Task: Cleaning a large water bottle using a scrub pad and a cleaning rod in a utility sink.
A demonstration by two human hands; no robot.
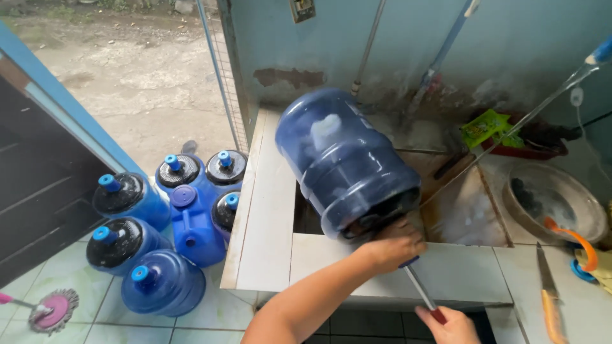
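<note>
Wash area w/ pale blue wall, white tiled counter point(271, 210) built around a sunken sink point(459, 210). Big blue water jug point(347, 162) is tipped over the sink's left part, bottom up toward the wall, neck down toward the person. Left hand point(392, 245) is closed around the jug's neck, holding it up. Right hand point(452, 325), nearer the person than the jug, grips the red end of a metal rod point(417, 286) that runs up to the jug's mouth; can't tell how far it goes in. Right of the jug: metal basin point(554, 200), orange-handled knife point(548, 299) on the counter. Left of the jug, down on the floor: cluster of blue capped jugs point(153, 248), plus a pink scrub brush point(51, 310).
</note>
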